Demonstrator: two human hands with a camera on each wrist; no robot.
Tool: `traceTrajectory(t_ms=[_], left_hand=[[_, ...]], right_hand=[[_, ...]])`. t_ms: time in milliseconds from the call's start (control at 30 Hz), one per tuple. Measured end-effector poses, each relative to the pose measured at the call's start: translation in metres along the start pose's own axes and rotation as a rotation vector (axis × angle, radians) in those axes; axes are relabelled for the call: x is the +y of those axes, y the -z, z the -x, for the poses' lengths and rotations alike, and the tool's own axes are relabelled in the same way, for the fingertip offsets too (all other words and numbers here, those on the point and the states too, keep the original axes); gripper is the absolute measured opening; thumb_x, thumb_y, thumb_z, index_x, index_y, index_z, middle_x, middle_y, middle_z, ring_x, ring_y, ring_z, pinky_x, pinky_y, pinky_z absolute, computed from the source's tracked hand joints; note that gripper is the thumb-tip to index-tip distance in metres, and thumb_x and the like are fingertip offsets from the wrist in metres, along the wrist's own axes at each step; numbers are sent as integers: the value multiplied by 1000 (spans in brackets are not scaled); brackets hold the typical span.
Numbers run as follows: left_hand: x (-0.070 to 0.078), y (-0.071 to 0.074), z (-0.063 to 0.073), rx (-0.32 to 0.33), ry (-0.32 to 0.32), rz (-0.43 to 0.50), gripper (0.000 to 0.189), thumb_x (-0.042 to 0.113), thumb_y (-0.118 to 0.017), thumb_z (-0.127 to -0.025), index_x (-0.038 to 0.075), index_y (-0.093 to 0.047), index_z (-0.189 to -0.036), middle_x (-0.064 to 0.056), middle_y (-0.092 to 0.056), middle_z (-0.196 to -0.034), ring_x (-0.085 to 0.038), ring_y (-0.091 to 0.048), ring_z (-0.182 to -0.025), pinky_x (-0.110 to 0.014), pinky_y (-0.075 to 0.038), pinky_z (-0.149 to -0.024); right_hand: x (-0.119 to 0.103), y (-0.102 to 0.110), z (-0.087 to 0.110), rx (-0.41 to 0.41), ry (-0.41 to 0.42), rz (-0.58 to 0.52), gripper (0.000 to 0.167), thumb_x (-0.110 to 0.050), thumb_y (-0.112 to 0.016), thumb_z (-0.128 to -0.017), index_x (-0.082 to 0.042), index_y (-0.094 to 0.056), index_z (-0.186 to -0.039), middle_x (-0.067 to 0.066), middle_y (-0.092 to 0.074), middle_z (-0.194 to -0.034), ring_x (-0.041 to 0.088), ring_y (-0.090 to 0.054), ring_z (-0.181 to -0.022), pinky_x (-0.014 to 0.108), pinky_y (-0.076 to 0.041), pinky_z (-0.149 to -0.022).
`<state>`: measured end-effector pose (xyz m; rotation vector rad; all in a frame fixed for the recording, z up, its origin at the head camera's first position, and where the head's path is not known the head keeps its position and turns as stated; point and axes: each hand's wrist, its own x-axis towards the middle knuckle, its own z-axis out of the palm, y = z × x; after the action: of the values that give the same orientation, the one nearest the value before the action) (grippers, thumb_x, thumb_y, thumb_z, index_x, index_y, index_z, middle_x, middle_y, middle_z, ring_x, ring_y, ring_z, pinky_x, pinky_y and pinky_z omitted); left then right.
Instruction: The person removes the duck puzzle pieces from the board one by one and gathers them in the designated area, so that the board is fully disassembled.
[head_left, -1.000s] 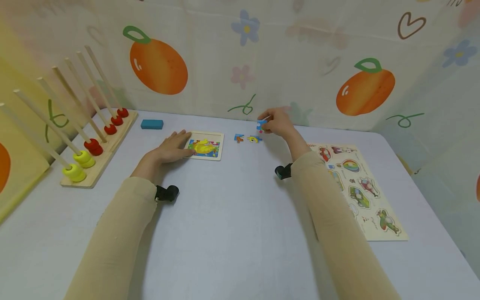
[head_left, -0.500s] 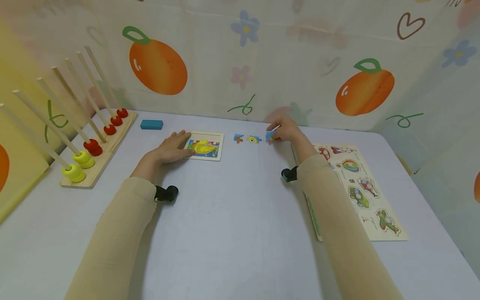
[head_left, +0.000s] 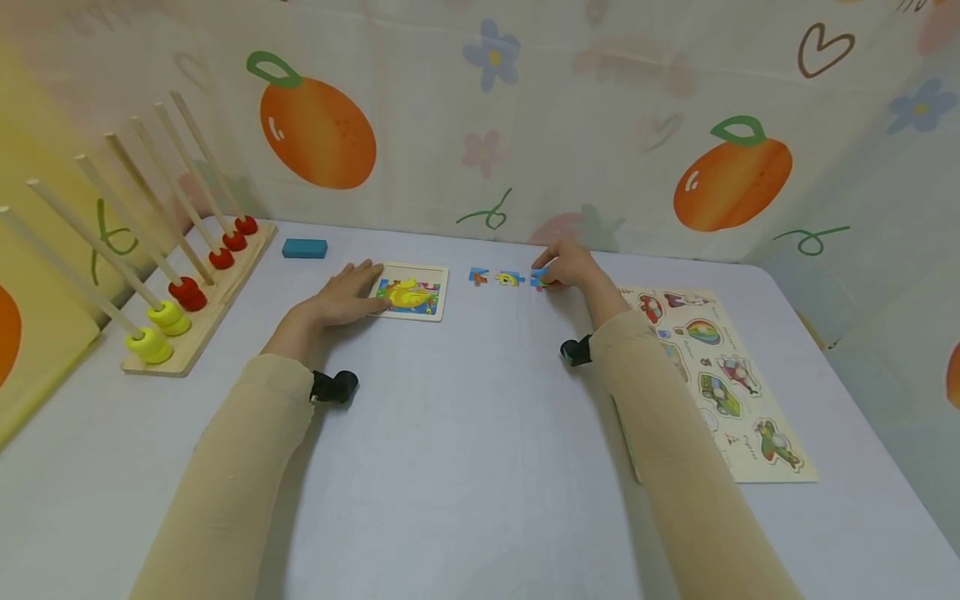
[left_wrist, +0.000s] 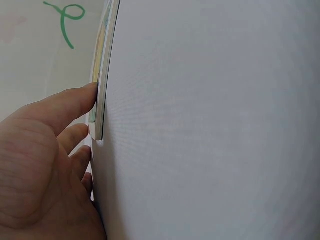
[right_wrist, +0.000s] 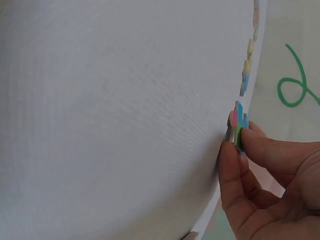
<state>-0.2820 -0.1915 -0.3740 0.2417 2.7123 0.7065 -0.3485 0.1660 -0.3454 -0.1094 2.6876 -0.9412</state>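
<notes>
My right hand (head_left: 572, 265) pinches a blue jigsaw piece (head_left: 537, 278) by its right end, low at the tabletop. In the right wrist view the thumb and fingers hold that piece (right_wrist: 238, 120), which also has pink and green on it. To its left lie two loose jigsaw pieces, one with a yellow face (head_left: 507, 278) and one brown and blue (head_left: 477, 276). My left hand (head_left: 343, 295) rests at the left edge of a small framed jigsaw (head_left: 408, 293) with a yellow picture. Its thumb (left_wrist: 75, 103) lies on the frame's corner, other fingers stretched out.
A wooden bead rack (head_left: 197, 329) with tall pegs and red and yellow beads stands left. A teal block (head_left: 304, 248) lies behind my left hand. On the right, a picture board (head_left: 750, 417) sits partly under my right forearm. A printed curtain (head_left: 420, 167) hangs behind the white table (head_left: 450, 467).
My right hand has moved right and down with the blue jigsaw piece, from above the row to the table right of the yellow-faced piece. The left hand has stayed put.
</notes>
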Motion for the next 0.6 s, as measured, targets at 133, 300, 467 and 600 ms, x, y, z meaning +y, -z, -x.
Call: traceTrajectory(t_ms=[133, 300, 467, 600], left_hand=[[1, 0, 1, 2, -1, -10, 78, 35, -51, -97, 3, -14, -158, -23, -2, -167, -46, 6, -154, -63, 3, -124], [1, 0, 1, -1, 5, -7, 78, 36, -51, -97, 3, -13, -158, -23, -2, -167, -46, 7, -154, -63, 3, -124], [1, 0, 2, -4, 6, -2, 79, 36, -51, -97, 4, -13, -158, -22, -2, -167, -45, 8, -154, -63, 3, -124], [1, 1, 1, -4, 6, -3, 79, 37, -51, -97, 4, -13, -158, -22, -2, -167, -45, 7, -154, -63, 3, -124]], right_hand=[[-3, -1, 2, 12, -4, 40, 29, 1, -61, -90, 0, -69, -118, 20, -62, -121, 9, -52, -67, 14, -47, -61], [-7, -2, 4, 14, -9, 80, 29, -1, -61, -90, -1, -69, -118, 18, -62, -120, 9, -51, -67, 13, -45, -61], [-9, -2, 5, 10, -22, 93, 28, -2, -61, -91, -2, -69, -118, 18, -62, -121, 10, -52, -68, 14, -46, -62], [-8, -2, 4, 8, -24, 97, 27, -3, -61, -91, -2, -69, -117, 18, -61, -124, 10, -53, -68, 15, -48, -64]])
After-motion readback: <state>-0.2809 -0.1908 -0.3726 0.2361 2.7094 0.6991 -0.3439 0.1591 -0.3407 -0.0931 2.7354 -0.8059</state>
